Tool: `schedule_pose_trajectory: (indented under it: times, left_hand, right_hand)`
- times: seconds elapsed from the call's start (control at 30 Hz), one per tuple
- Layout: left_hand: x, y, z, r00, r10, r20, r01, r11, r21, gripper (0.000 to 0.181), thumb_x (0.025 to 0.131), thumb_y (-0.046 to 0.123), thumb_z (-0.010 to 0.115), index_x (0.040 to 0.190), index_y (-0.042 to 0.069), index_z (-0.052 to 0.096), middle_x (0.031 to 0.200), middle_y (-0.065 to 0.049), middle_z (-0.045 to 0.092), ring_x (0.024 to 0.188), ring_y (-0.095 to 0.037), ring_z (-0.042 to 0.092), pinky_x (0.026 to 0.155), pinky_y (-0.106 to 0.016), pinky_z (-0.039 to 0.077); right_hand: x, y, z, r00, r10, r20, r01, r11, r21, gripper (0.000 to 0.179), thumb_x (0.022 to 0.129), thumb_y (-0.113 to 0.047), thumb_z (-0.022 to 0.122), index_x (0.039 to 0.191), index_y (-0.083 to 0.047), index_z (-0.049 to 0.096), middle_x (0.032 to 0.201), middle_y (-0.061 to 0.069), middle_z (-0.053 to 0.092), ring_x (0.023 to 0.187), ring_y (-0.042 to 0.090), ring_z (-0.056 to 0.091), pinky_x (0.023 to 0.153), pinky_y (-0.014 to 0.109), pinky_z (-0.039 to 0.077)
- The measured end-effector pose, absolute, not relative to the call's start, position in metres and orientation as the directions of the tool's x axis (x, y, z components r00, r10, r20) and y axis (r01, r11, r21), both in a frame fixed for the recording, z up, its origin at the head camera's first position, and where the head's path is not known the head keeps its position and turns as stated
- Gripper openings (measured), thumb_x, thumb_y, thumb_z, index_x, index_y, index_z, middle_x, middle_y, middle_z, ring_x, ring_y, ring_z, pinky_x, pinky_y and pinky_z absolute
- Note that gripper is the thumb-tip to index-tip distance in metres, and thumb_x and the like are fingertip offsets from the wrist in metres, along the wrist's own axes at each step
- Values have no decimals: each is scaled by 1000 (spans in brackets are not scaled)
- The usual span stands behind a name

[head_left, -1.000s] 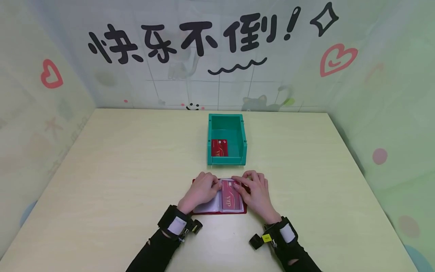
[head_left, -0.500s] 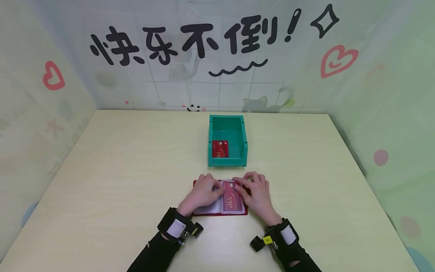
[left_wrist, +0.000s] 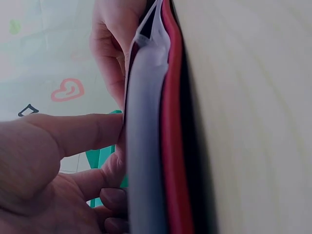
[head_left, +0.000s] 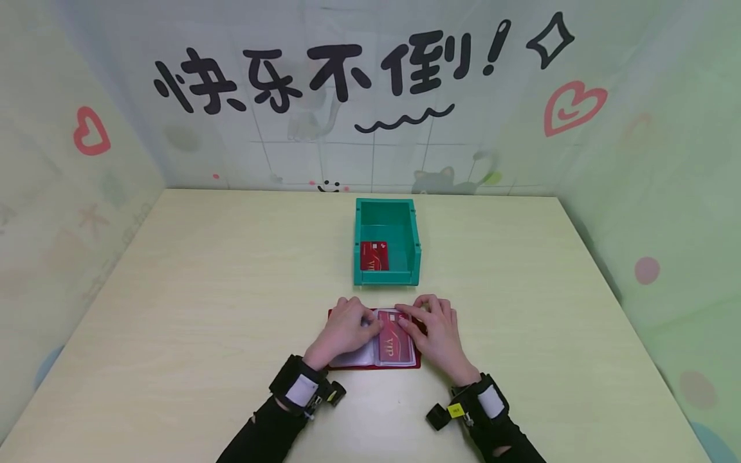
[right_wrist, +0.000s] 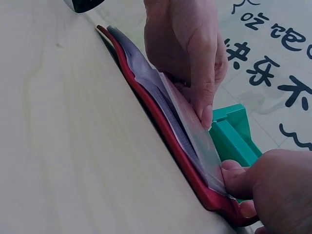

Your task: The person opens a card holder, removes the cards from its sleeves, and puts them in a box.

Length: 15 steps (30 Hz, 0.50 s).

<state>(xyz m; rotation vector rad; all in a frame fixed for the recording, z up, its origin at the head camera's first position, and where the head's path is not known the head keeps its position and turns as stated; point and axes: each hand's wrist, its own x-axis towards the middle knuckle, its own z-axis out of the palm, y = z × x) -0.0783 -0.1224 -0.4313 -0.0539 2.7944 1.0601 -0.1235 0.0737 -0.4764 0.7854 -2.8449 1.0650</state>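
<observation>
An opened card holder with a red cover and clear sleeves lies on the table. In its right-hand sleeve sits a red VIP card, seen through the plastic. My left hand reaches over the left page, its outstretched thumb touching the sleeve near the card's left edge. At the holder's right side, my right hand grips the edge, thumb on the sleeve and fingers by the red cover. The left wrist view shows the left thumb pressing against the raised page; its other fingers are partly hidden there.
Behind the holder stands a green bin with another red VIP card in it. Pale wood tabletop surrounds both. Printed cloth walls close off the back and sides.
My left hand has shifted slightly right, its thumb moving onto the card's edge. My right hand keeps its place at the holder's right side.
</observation>
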Motion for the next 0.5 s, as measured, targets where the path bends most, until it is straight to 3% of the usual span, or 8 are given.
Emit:
schedule_pose_trajectory:
  times: [0.5]
  left_hand:
    - [-76,-123,-435,-995,-52,-89,-97,772,629,22,89,28,77,79,9,80,87,-8,53,87,-22,39,75,-31,29]
  right_hand:
    - [-124,76,-477,-860,-475,189,-487,650,-584,32,93,-20,70,126,-17,72,114,10,52,114,30,40,92,47,35]
